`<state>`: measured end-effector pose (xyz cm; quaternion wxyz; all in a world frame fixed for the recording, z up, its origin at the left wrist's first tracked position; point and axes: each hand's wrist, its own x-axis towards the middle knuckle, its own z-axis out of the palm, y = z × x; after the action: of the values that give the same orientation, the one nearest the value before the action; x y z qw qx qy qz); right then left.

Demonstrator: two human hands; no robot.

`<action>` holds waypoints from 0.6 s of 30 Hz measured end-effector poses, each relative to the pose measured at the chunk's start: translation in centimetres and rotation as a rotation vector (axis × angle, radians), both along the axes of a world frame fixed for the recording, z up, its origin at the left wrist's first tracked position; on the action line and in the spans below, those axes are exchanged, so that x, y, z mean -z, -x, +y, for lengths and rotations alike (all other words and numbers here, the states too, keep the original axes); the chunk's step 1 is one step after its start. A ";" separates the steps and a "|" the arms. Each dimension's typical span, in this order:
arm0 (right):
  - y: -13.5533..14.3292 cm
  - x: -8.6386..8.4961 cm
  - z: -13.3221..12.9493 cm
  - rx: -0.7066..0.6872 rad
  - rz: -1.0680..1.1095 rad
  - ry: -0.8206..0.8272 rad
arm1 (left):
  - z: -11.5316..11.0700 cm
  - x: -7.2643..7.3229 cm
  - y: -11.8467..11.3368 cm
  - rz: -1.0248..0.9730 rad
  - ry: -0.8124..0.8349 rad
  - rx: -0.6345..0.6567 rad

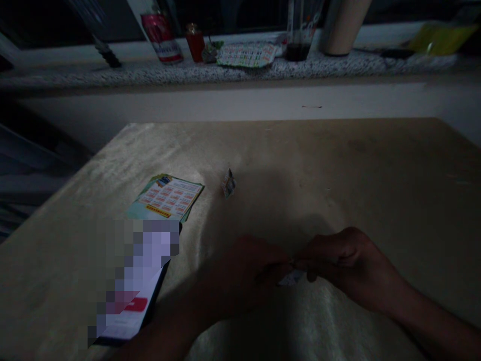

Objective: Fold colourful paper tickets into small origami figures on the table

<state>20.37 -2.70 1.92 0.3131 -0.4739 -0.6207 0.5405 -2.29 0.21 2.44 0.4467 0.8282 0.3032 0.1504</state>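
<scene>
My left hand [250, 273] and my right hand [347, 263] meet low in the view, right of centre, above the table [376, 170]. Their fingertips pinch a small piece of paper [291, 277], whose pale printed part shows just below them. Its exact shape is dim and partly hidden by the fingers. Beyond the hands, a small folded printed paper piece [229, 184] stands on the table. To its left lies a stack of printed cards [171, 195] with green edges.
A lit phone [131, 301] lies beside my left forearm. Along the stone sill [225, 74] at the back stand a can [161, 37], a red bottle [195, 42], a crumpled printed sheet [246, 54], a cup of dark liquid [300, 37] and a tan cylinder [344, 25].
</scene>
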 end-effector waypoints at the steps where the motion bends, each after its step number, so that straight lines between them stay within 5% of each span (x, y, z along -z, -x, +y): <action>1: 0.0 0.0 0.0 0.029 0.009 0.025 | 0.0 0.0 0.0 -0.003 0.017 -0.010; 18: 0.1 -0.3 0.0 0.048 0.083 0.088 | -0.1 -0.3 -0.4 -0.123 0.564 -0.148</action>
<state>20.26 -2.66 2.27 0.3303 -0.4792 -0.5710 0.5789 -1.88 0.14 2.76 0.6645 0.6362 0.3651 0.1423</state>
